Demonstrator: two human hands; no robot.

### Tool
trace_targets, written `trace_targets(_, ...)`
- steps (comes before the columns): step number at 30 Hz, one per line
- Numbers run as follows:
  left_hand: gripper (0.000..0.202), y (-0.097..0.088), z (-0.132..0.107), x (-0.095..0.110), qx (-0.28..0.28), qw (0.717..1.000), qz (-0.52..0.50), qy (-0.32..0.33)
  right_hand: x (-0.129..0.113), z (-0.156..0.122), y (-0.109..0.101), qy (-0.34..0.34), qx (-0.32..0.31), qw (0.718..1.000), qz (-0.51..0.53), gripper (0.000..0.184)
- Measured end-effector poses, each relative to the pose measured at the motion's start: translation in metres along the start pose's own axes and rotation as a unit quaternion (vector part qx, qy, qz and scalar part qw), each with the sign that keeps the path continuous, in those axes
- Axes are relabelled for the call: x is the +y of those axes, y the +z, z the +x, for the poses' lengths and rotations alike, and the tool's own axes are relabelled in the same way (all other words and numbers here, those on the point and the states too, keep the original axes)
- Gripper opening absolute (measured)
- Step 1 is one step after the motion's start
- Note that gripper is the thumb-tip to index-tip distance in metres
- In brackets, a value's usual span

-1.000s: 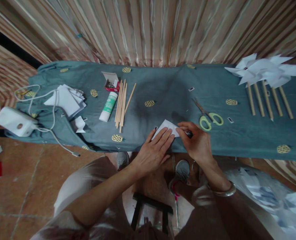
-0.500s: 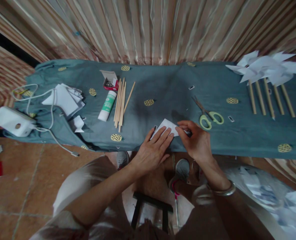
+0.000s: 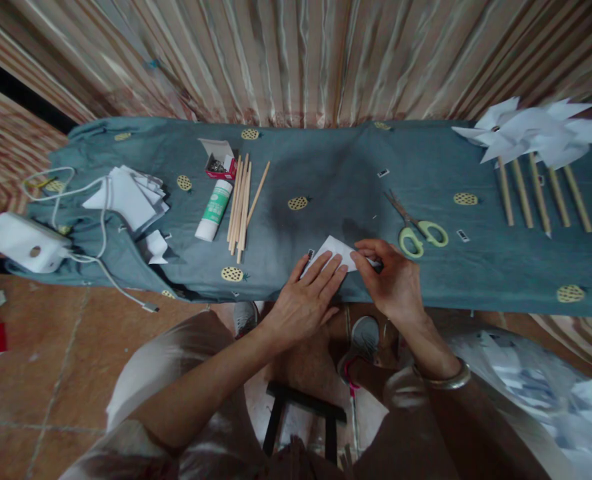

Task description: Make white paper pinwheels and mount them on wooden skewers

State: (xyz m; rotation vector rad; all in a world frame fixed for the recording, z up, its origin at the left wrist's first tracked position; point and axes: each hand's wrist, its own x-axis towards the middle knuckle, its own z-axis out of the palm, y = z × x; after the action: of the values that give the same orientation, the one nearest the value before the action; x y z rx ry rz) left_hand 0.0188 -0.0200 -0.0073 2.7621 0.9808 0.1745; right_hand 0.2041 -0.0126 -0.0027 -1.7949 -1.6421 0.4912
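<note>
A folded piece of white paper [image 3: 332,247] lies near the front edge of the cloth-covered table. My left hand [image 3: 303,300] rests flat across it with the fingers stretched out, covering its lower left part. At the paper's right corner, my right hand [image 3: 393,280] has its thumb and fingers closed in a pinch. Green-handled scissors [image 3: 411,221] lie spread a little, just beyond my right hand. To the left are several thin wooden sticks [image 3: 239,207] and a glue stick [image 3: 213,212] with a green label.
A small red box [image 3: 221,164] of metal pins stands open behind the glue. White paper pieces [image 3: 132,200] are piled at left, beside a white device [image 3: 26,243] with a cable. Several paper pinwheels [image 3: 536,137] lie at far right. A plastic bag [image 3: 521,387] sits below.
Both hands and the paper stay in nearly the same place. Only the camera's view has shifted very slightly.
</note>
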Motion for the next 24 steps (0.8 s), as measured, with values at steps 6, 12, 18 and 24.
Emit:
trace_targets(6, 0.068, -0.001, 0.0, 0.0, -0.009, 1.0, 0.007, 0.0, 0.002, -0.01, 0.004, -0.036, 0.039, 0.999, -0.01, 0.026)
trace_targets(12, 0.069, 0.001, -0.001, 0.0, -0.007, 1.0, 0.02, 0.004, 0.006, -0.026, 0.01, -0.097, 0.061, 0.992, -0.044, 0.038)
trace_targets(18, 0.063, -0.001, -0.005, -0.002, -0.002, 1.0, 0.018, 0.003, 0.009, -0.026, 0.01, -0.086, 0.051, 0.994, -0.04, 0.035)
trace_targets(24, 0.057, -0.005, -0.029, -0.016, 0.011, 1.0, 0.008, -0.016, 0.015, -0.025, 0.0, -0.047, 0.053, 0.997, -0.021, 0.033)
